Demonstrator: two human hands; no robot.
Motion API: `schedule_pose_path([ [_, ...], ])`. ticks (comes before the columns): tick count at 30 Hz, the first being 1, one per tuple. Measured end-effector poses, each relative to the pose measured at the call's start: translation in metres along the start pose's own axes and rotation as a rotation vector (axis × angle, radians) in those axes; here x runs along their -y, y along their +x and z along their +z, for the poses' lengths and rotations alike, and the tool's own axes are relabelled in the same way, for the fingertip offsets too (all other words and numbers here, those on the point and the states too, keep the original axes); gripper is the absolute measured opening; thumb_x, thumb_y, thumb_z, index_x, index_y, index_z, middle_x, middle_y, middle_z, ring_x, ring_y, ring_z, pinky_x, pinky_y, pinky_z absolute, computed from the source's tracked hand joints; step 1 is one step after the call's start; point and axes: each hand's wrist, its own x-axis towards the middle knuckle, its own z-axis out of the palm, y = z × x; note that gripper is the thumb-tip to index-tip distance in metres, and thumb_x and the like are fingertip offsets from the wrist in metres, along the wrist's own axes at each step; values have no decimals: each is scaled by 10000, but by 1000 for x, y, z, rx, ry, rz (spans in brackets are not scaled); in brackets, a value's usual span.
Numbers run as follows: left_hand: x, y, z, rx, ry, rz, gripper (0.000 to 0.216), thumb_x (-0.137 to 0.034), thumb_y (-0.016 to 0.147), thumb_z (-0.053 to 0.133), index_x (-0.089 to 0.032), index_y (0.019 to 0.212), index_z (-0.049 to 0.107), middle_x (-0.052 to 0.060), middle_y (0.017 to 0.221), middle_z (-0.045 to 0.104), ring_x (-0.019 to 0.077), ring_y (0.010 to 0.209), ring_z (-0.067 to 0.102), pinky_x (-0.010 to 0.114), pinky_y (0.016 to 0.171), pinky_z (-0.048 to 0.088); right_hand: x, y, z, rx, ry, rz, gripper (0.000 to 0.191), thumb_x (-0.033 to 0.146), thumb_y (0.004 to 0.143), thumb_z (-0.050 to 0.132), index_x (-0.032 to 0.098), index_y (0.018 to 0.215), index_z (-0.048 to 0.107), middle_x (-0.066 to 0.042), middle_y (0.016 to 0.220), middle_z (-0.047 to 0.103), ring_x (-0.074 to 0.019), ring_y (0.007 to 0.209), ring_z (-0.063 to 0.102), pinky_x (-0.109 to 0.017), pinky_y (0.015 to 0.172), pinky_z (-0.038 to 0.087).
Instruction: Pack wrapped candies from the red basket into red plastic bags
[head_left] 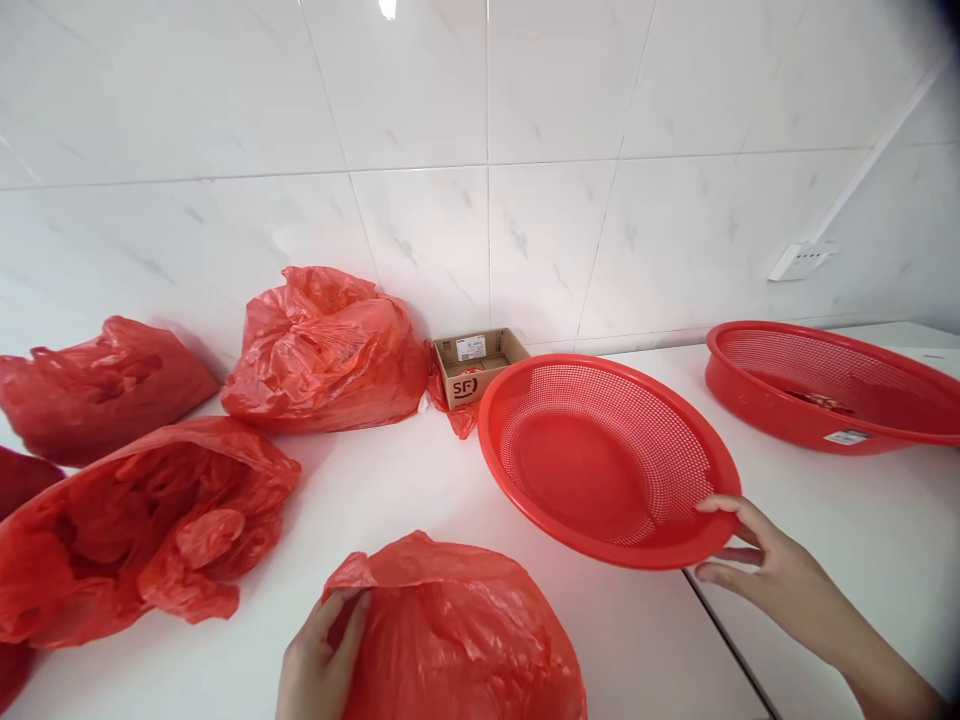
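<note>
Left hand (326,655) pinching thin red plastic bag (465,640) by its upper edge, bottom centre; likely to stop it collapsing. Right hand (742,560) grasping round red perforated plastic basket (577,475) right of centre, finger inside rim, thumb outside; probably steadies it.

**Tally by kind**

Hands: 2, left hand (322,658) and right hand (780,575).
Perforated red baskets: 2, middle basket (577,475) and right-side basket (772,408). Small contents (821,401) of the latter: count not resolvable.
Red plastic bags: 4 distinct, namely front bag (465,640), open bag (112,530) at left, back-left bag (112,390), back-middle bag (322,365). Further red plastic at left edge (21,480) and bottom-left corner (10,678); whether 1 bag or 2, cannot tell.
Cardboard carton (480,385): 1.
White labels: 2, carton label (471,347) and basket label (847,437).
Wall socket (802,261): 1.
White tabletops: at least 2, left-hand tabletop (390,480) and right-hand tabletop (817,505), one each side of a seam.
</note>
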Motion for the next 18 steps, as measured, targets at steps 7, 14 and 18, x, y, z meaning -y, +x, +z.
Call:
schedule_pose_path([
  [7, 5, -1, 6, 10, -16, -28, 383, -556, 786, 558, -221, 861, 727, 20, 749, 735, 237, 711, 692, 270, 577, 536, -5, 6, -1, -438, -166, 72, 506, 612, 614, 724, 391, 1032, 545, -35, 1170, 649, -332, 919, 692, -445, 717, 576],
  [14, 2, -4, 5, 46, 36, -7, 395, -541, 830, 516, -228, 964, 715, 17, 743, 722, 214, 665, 672, 266, 587, 524, 13, 11, 21, -438, -192, 8, 753, 682, 798, 507, 352, 1456, 348, -52, 1463, 466, -343, 1125, 623, -476, 870, 559],
  [18, 2, -3, 6, 26, 47, 39, 386, -550, 823, 513, -228, 880, 717, 18, 709, 717, 207, 615, 656, 275, 593, 528, 17, 22, 23, -383, -298, 65, 770, 689, 871, 387, 398, 1532, 121, -41, 1558, 340, -371, 1139, 615, -576, 879, 529],
])
